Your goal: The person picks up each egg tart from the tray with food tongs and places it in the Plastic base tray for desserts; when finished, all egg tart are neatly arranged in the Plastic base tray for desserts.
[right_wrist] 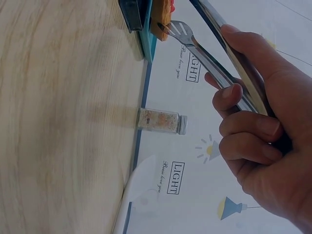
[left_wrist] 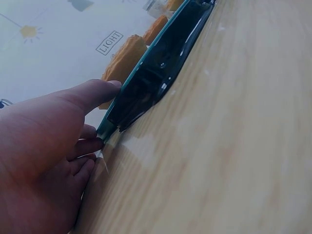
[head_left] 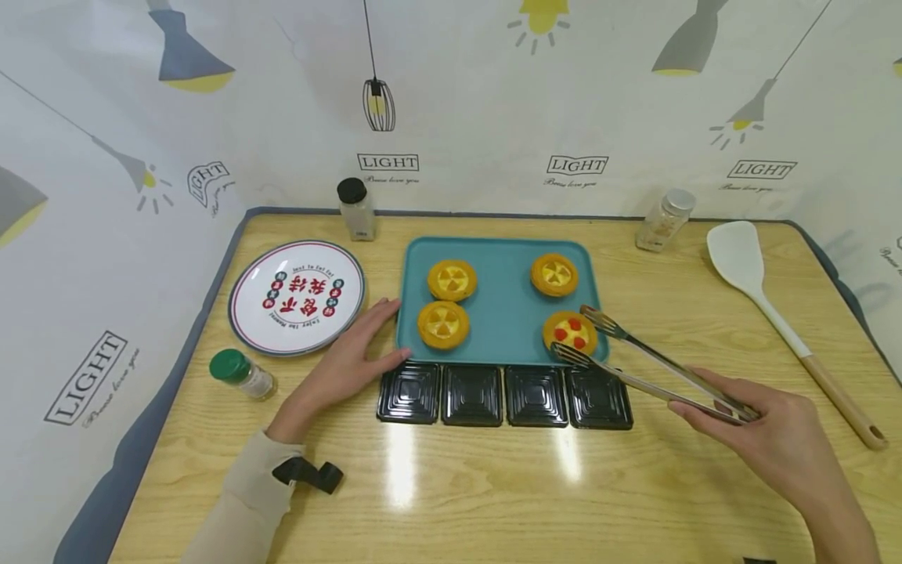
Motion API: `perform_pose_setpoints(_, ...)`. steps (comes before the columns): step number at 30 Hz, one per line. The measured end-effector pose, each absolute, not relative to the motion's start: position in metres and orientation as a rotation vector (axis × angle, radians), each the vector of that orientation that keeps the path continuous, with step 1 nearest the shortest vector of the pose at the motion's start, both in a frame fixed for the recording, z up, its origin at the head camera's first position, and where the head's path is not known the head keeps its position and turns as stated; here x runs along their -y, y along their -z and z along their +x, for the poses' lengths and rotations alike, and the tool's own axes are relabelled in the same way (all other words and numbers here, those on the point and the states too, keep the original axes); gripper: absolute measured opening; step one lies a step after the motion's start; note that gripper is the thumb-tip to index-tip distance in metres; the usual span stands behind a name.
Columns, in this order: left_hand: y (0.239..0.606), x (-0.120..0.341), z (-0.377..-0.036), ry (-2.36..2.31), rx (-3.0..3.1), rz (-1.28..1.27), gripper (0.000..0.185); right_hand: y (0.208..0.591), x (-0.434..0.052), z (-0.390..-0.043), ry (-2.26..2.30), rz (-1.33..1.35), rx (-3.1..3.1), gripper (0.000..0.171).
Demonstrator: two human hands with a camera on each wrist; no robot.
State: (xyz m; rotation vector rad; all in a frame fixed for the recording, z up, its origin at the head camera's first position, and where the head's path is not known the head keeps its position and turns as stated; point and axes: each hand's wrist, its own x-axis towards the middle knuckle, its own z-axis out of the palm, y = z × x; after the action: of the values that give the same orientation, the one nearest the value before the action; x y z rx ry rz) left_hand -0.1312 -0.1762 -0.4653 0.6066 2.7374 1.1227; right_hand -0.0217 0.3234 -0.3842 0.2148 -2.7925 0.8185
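Observation:
My right hand (head_left: 782, 427) holds metal tongs (head_left: 669, 392) with slotted tips. Those tips straddle an egg tart with red pieces (head_left: 569, 334) at the near right of a teal tray (head_left: 500, 305). One tip overlaps the tart's near edge in the head view; the other is by its right side. My left hand (head_left: 352, 356) rests at the tray's near left corner, fingers extended along its left edge and thumb at the rim (left_wrist: 109, 105). Three yellow-topped tarts also sit on the tray: two at left (head_left: 452, 280) (head_left: 443, 325), one at far right (head_left: 554, 275).
Several black square molds (head_left: 472, 395) line the tray's near side. A printed plate (head_left: 296, 298) and green-capped jar (head_left: 243, 374) stand left. Behind are a black-capped jar (head_left: 356, 210) and a silver-capped jar (head_left: 665, 221). A white spatula (head_left: 768, 305) with a wooden handle lies right.

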Motion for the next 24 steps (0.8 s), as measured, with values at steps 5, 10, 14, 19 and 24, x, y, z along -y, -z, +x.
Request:
perform_pose_setpoints(5, 0.467, 0.176, -0.131, -1.12, -2.738, 0.614, 0.079, 0.385, -0.324, -0.022, -0.829, 0.26, 2.752, 0.047)
perform_pose_setpoints(10, 0.467, 0.176, -0.131, -1.116, -2.742, 0.619, 0.079, 0.381, -0.321, -0.021, -0.888, 0.306, 2.699, 0.047)
perform_pose_setpoints(14, 0.466, 0.177, -0.131, -1.111, -2.746, 0.611, 0.079, 0.372, -0.308, -0.024, -0.957, 0.399, 2.672, 0.049)
perform_pose_setpoints(19, 0.466, 0.177, -0.132, -1.106, -2.741, 0.612, 0.078, 0.362, -0.279, -0.031, -1.015, 0.576, 2.661, 0.052)
perform_pose_setpoints(24, 0.467, 0.178, -0.132, -1.106, -2.751, 0.642, 0.075, 0.36, -0.243, -0.039, -1.055, 0.761, 2.669, 0.05)
